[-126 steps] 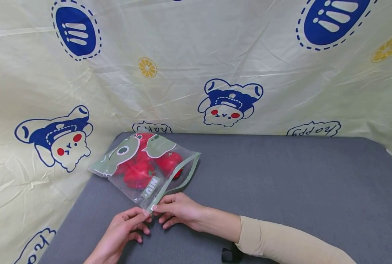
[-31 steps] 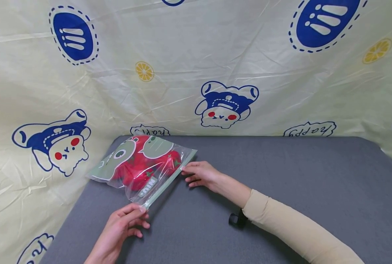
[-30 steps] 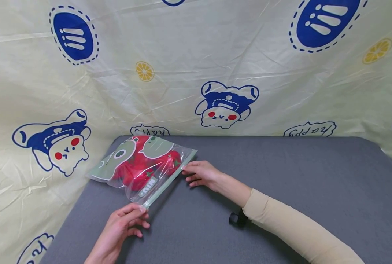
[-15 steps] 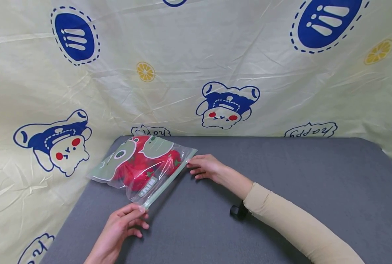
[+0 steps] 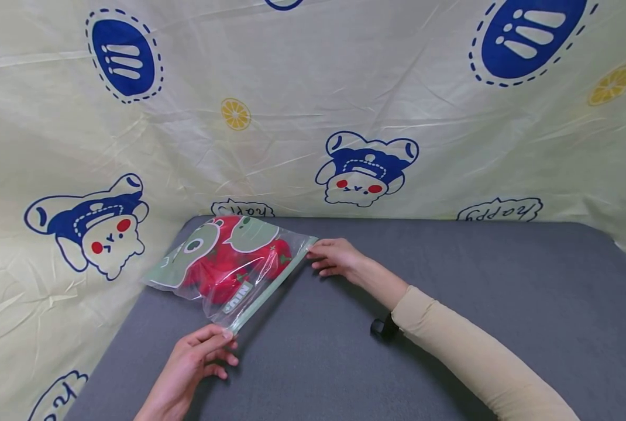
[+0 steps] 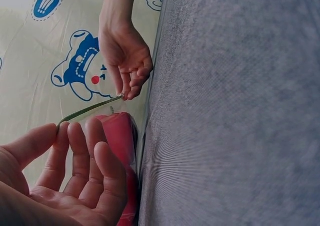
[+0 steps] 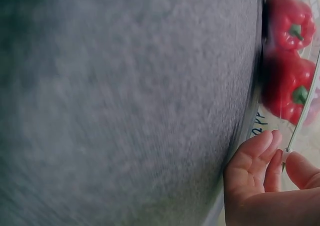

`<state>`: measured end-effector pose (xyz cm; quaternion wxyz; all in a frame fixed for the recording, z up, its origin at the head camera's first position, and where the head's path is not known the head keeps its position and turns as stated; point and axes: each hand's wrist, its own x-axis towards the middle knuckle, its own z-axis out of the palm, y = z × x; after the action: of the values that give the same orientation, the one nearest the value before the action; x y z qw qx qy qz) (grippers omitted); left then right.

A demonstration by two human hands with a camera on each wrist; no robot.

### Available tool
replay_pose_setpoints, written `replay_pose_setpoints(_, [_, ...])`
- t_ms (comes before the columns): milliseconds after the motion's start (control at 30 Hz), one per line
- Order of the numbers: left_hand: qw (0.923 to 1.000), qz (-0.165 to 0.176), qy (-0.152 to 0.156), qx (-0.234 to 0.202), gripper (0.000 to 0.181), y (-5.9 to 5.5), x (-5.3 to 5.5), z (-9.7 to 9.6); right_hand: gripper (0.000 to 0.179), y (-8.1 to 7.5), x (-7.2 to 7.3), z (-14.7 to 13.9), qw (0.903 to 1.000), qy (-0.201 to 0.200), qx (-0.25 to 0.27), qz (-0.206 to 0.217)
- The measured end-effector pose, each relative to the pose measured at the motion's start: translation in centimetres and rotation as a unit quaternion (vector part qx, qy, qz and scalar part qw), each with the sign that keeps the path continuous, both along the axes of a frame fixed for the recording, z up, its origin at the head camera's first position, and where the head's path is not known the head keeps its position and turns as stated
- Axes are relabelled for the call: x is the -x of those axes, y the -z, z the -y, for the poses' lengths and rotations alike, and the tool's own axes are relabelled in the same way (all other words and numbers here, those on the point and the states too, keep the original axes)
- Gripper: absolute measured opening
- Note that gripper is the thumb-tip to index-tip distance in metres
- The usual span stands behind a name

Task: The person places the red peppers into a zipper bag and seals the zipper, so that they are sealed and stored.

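A clear slider zip bag [image 5: 237, 297] with green cartoon prints lies on the left of the table, holding several red bell peppers [image 7: 280, 79] with green stems. My left hand [image 5: 194, 356] pinches the near corner of its green-edged mouth between thumb and forefinger, the other fingers loosely bent. At the far corner of that edge, my right hand [image 5: 336, 257] pinches the small white slider [image 7: 286, 155] between thumb and finger. The green mouth strip [image 6: 90, 109] runs between both hands and looks closed along its length.
A grey cloth-covered table [image 5: 450, 292] lies under the bag. Behind and to the left hangs a pale curtain [image 5: 292, 70] with blue cartoon prints. A black wrist device [image 5: 384, 328] sits under the right sleeve [image 5: 465, 339].
My right hand has slid from the near corner along the bag's mouth to the far corner. The mouth, gaping at first, now lies closed. My left hand stays at the near corner.
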<state>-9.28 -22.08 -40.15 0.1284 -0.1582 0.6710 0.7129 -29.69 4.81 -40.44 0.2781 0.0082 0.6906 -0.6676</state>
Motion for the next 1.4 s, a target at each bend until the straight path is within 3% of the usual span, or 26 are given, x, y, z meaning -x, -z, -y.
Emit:
replay_pose_setpoints(467, [1.0,0.005,-0.001,0.007,0.02,-0.1,0.3,-0.1,0.029,-0.2,1.1,-1.2,0.9993,0.02,-0.017,-0.026])
replay_pose_setpoints(1267, [0.9997,-0.012,0.021,0.009,0.015,0.4,0.3,0.1,0.03,0.4,1.2,-1.3,0.9989,0.039,-0.014,-0.021])
replay_pose_setpoints(1400, [0.9981,-0.032,0.029,0.044,0.018,0.6,0.3,-0.1,0.032,0.2,1.0,-1.6,0.9985,0.047,-0.012,-0.027])
